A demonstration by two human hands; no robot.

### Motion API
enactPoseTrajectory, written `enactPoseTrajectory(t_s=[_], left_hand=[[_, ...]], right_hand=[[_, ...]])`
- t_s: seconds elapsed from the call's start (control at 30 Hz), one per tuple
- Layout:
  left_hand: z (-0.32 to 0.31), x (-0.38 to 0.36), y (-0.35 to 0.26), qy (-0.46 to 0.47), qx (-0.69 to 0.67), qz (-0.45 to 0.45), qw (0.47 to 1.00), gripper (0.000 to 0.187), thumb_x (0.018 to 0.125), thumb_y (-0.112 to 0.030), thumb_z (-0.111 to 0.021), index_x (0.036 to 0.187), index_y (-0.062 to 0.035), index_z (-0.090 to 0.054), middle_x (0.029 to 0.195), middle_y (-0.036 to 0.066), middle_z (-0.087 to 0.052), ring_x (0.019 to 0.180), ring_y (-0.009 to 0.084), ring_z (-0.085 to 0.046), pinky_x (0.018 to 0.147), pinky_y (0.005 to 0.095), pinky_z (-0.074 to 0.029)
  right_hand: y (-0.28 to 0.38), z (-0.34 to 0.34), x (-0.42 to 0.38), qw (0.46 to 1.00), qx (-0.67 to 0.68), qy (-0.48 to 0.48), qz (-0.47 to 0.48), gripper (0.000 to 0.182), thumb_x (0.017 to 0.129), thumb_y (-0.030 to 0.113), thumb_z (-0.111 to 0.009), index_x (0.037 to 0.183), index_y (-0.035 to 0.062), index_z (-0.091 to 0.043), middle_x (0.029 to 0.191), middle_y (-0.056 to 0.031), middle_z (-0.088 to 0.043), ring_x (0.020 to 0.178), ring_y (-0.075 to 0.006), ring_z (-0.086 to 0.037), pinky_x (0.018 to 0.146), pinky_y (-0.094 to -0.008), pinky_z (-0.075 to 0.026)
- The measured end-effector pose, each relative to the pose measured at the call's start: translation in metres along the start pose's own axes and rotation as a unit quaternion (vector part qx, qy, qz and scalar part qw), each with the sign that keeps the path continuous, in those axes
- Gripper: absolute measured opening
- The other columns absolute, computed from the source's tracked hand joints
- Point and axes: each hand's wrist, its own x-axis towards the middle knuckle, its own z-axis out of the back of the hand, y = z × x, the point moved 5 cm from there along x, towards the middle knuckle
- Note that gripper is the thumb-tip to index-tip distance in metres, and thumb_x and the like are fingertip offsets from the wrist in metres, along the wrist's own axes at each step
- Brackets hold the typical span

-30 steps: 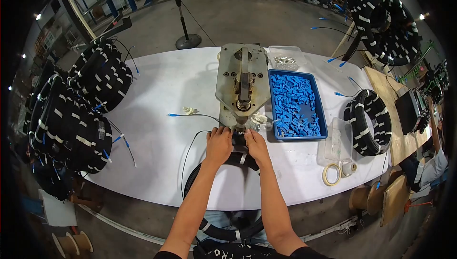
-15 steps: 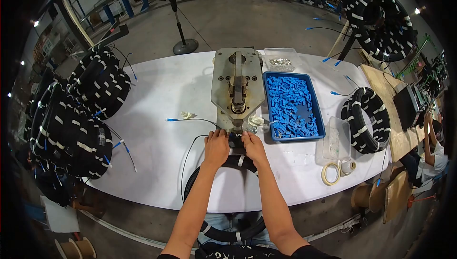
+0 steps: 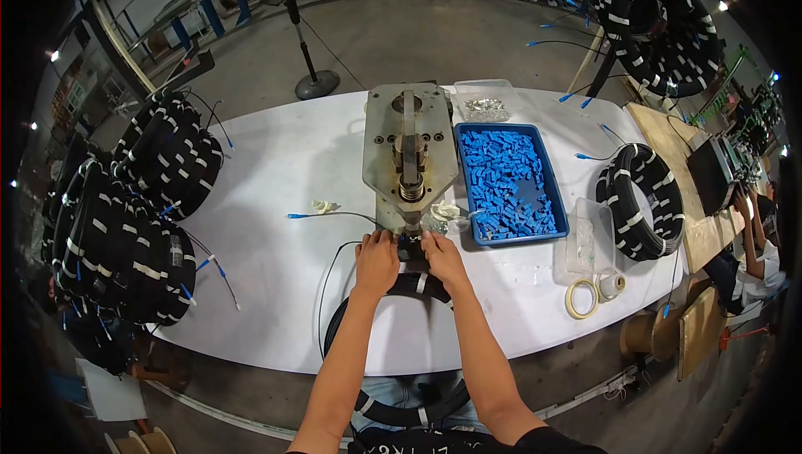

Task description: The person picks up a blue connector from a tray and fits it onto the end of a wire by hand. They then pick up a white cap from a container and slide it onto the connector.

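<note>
My left hand [image 3: 378, 263] is closed at the lower front of the metal press [image 3: 409, 149], at the left of its working point. A thin black cable with a blue connector [image 3: 296, 216] runs from the left to these fingers. On the right side of the same spot, my right hand [image 3: 442, 260] has its fingers pinched together. What lies between the fingertips is too small to make out. Below the hands, a black cable coil [image 3: 426, 285] rests at the table edge and hangs partly over my lap.
A blue tray [image 3: 561, 235] of small blue parts stands right of the press, with a clear box [image 3: 483, 108] of metal pieces behind it. Tape rolls [image 3: 581, 299] and a cable coil [image 3: 639, 203] lie right. Coil stacks [image 3: 125, 245] stand left. A person [image 3: 756, 262] sits far right.
The whole view has shifted slightly. Both hands remain at the front of the press, with almost the same finger positions.
</note>
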Motion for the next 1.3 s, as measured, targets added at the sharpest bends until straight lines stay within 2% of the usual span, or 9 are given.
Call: enactPoseTrajectory(t_s=[1.03,1.1,1.3], left_hand=[[-0.0043,0.0003,0.0027,-0.018,-0.02,-0.026,0.999,0.023,0.095,-0.014,-0.045,0.086,0.0033,-0.057,0.084,0.024,-0.063,0.083,0.0422,-0.057,0.075,0.052,-0.046],[-0.0033,0.0002,0.0019,-0.019,-0.024,-0.026,0.999,0.023,0.096,-0.014,-0.045,0.086,0.0034,-0.057,0.084,0.024,-0.063,0.083,0.0423,-0.057,0.075,0.0522,-0.045],[-0.004,0.0013,0.002,-0.003,-0.018,-0.014,1.0,0.025,0.097,-0.016,-0.044,0.086,0.0029,-0.057,0.086,0.023,-0.063,0.085,0.042,-0.057,0.076,0.0524,-0.045]], right_hand=[[0.0015,0.0015,-0.0004,1.0,0.017,-0.003,-0.019,0.042,0.099,0.037,-0.051,0.083,-0.001,-0.059,0.069,-0.0036,-0.056,0.065,-0.0144,-0.049,0.062,-0.0301,-0.041],[-0.0004,-0.0005,0.0015,0.999,0.031,0.006,-0.001,0.039,0.098,0.044,-0.052,0.084,0.0085,-0.057,0.065,0.0053,-0.044,0.057,-0.006,-0.04,0.045,-0.0236,-0.031],[-0.0006,-0.0004,0.0005,0.999,0.039,0.009,-0.019,0.037,0.098,0.044,-0.052,0.087,0.0089,-0.059,0.066,0.0063,-0.044,0.056,-0.0054,-0.039,0.045,-0.0231,-0.03]])
